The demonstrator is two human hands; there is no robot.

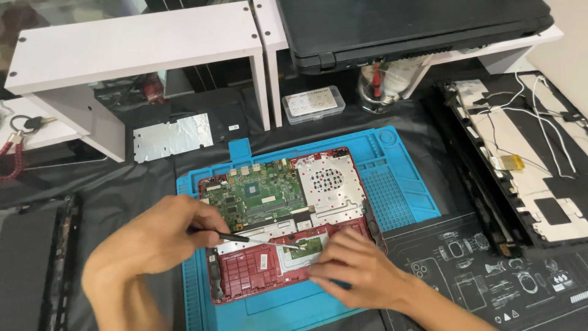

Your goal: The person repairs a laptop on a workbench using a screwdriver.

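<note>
- Left hand [156, 239]: the fingers are clenched around the black handle of a thin metal-shafted screwdriver [245, 238], held like a pen. The tip points right, toward a small green circuit board [308, 247].
- Right hand [358, 270]: the fingers lie spread and flat, fingertips pressing on the near edge of the chassis beside the small green board. They grasp nothing.
- Work item: an opened red plastic laptop base [288, 220] with its internals exposed. It lies flat on the blue silicone repair mat [398, 196], roughly at the mat's centre.
- Inside the base: a large green mainboard [260, 193] sits toward the far side, with a perforated silver metal shield [327, 181] to its right.
- Handling: the base looks light and fairly stiff, though the thin plastic shell will probably flex. The boards are fragile. Take hold at the outer red rim, not at components.
- Beyond the mat: a clear plastic parts box [313, 103] stands behind the base; a white wooden shelf riser [135, 55] stands behind and left; a dismantled laptop lid with white cables [527, 147] lies to the right.
</note>
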